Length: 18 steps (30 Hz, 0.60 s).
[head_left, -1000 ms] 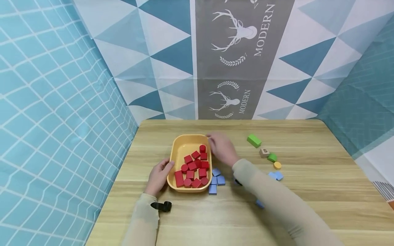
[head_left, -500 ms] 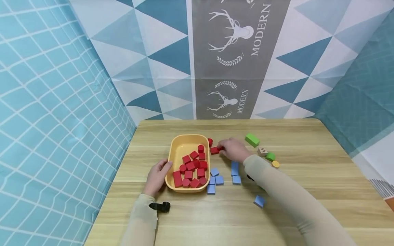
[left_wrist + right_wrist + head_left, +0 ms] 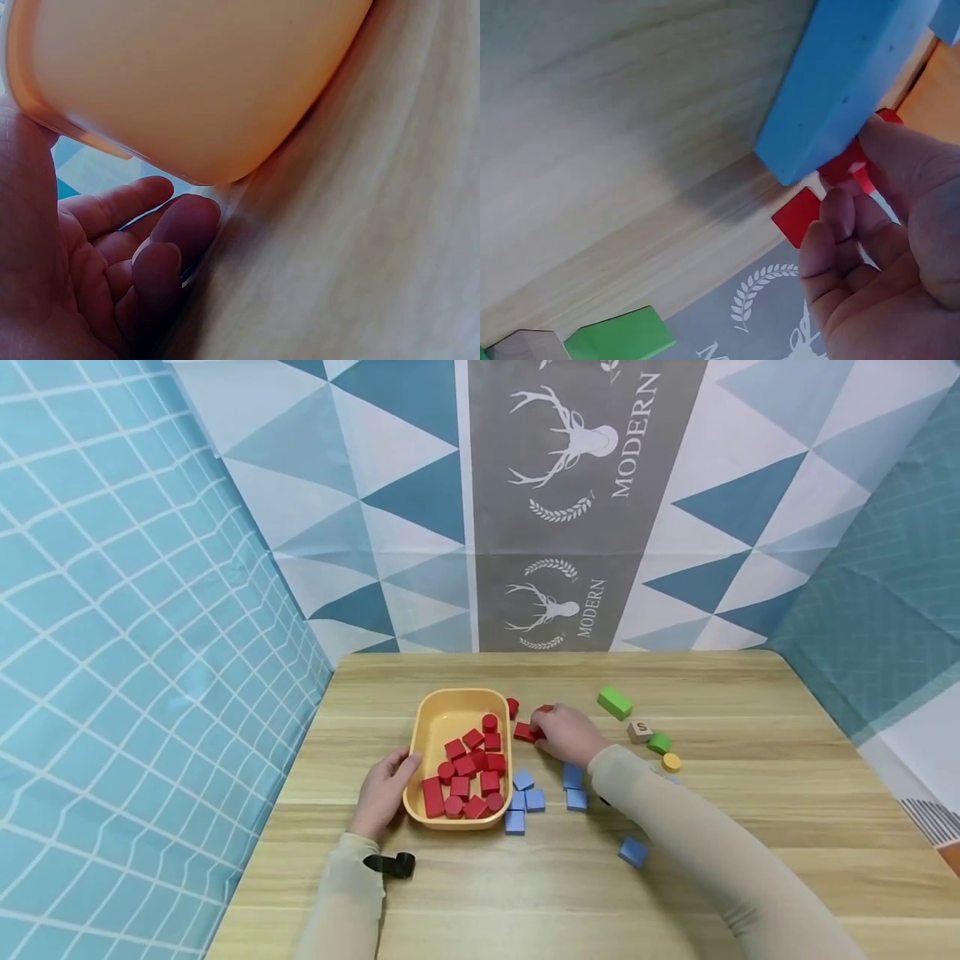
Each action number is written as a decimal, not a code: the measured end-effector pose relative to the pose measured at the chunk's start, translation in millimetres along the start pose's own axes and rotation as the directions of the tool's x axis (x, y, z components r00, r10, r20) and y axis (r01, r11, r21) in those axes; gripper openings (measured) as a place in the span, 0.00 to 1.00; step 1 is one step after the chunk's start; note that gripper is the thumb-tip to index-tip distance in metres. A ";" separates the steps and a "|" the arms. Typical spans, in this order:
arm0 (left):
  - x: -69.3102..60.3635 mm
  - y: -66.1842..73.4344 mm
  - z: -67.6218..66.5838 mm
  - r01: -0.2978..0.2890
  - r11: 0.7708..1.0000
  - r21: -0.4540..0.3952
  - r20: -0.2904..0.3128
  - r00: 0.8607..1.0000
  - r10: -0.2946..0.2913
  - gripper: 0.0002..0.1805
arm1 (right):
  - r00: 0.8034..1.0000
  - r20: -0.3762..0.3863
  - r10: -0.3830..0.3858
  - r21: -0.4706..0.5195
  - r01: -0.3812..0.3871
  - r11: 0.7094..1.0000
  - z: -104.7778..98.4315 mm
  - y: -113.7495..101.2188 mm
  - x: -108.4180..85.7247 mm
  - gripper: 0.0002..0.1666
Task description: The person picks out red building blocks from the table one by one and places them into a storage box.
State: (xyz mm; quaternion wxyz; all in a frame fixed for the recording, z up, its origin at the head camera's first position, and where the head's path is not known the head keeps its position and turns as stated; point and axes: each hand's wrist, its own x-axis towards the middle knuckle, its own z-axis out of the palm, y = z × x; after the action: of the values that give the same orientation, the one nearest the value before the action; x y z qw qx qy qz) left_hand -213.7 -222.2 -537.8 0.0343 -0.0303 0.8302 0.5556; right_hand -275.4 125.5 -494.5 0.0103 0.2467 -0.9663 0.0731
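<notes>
In the head view, a yellow plastic tray [image 3: 450,695] holds several red wooden blocks. My left hand [image 3: 385,793] grips its left rim, thumb over the edge; in the left wrist view the other fingers curl below the outer wall. Right of the tray, my right hand [image 3: 568,732] pinches a red block [image 3: 525,732] low over the table. The right wrist view shows this block partly hidden by the thumb. Just beyond the fingers lies another red block [image 3: 798,216]. A red rounded piece [image 3: 512,708] sits against the tray's right rim.
Several small blue blocks [image 3: 516,822] lie beside the tray, and a longer blue block [image 3: 573,776] is under the right wrist. Farther right are a green block [image 3: 615,702], a letter cube [image 3: 641,731], a green half-round [image 3: 659,742] and a yellow disc [image 3: 671,762].
My right hand has gone from the tray's right rim out to the red blocks on the table, then shifted slightly with one pinched. My left hand keeps its place on the tray.
</notes>
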 end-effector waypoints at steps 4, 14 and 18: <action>-0.6 -0.7 0.3 0.011 1.000 -0.001 0.004 1.000 -0.011 0.33 | 0.999 -0.014 0.049 0.026 -0.048 0.998 -5.8 -1.0 -1.9 0.13; 0.0 1.0 -1.0 -0.004 1.000 0.020 -0.005 1.000 0.004 0.33 | 0.972 -0.170 0.161 0.376 -0.087 0.922 -46.1 -74.0 12.8 0.20; 0.9 -0.2 -1.0 -0.005 1.000 0.008 -0.004 1.000 0.005 0.33 | 0.989 -0.143 -0.043 0.285 0.083 0.955 -30.9 -118.1 14.5 0.14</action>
State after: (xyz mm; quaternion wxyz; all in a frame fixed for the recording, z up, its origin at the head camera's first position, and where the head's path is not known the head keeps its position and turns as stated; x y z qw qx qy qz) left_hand -214.6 -223.2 -537.7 0.0313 -0.0291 0.8326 0.5523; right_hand -232.2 20.6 -447.1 0.0417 0.2708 -0.9337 0.2304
